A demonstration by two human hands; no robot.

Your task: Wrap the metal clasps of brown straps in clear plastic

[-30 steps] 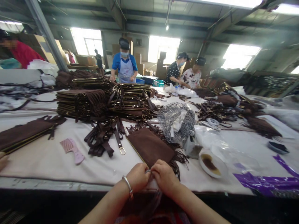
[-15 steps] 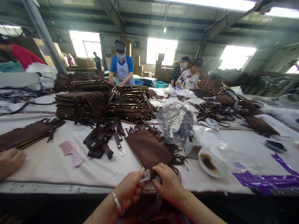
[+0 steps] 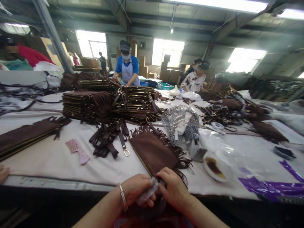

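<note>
A dark brown fringed pouch (image 3: 155, 150) lies flat in front of me, a gold zipper along its left edge. My right hand (image 3: 174, 188) is closed around its near corner, where a small dark grey piece shows between thumb and fingers, too hidden to name. Close beside it, my left hand (image 3: 140, 190) is closed on a crumpled, translucent grey plastic wrapper (image 3: 148, 191). Dark brown straps (image 3: 104, 141) with a gold clasp (image 3: 126, 152) lie beyond my left hand, and a pink comb (image 3: 78, 152) rests left of them.
Stacked brown pouches (image 3: 87, 106) stand at the back. A silvery bubble-wrap bundle (image 3: 181, 123), a metal block (image 3: 197, 152) and a bowl of brown liquid (image 3: 217, 167) sit right of the pouch. Purple plastic (image 3: 270, 186) lies far right. Another person's hand (image 3: 3, 174) is at the left edge.
My left hand has moved right, closer to my right hand, and more of the wrapper shows in it. The other person's hand at left has drawn back. The view has shifted slightly.
</note>
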